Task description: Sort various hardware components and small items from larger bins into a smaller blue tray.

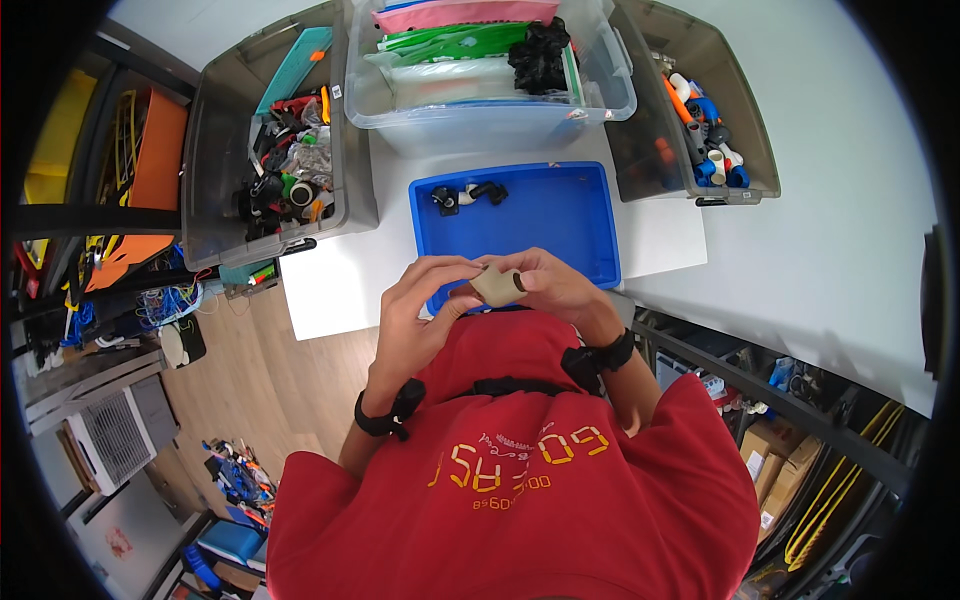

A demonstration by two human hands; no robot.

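Note:
Both of my hands hold one beige elbow pipe fitting point(498, 286) just above the near edge of a blue plastic tray point(517, 225). My left hand point(427, 300) grips its left end between thumb and fingers. On the other side my right hand point(559, 283) has its thumb against the fitting's dark right opening, fingers behind it. In the tray's far left corner lie a black fitting point(445, 199), a small whitish piece point(468, 195) and a black elbow fitting point(491, 193).
A grey bin point(352, 214) of mixed parts stands left on the white table point(322, 296). Behind the tray is a clear bin point(480, 127) with plastic bags. Another grey bin point(649, 161) with pipe fittings stands right. Shelving point(795, 397) flanks the lower right.

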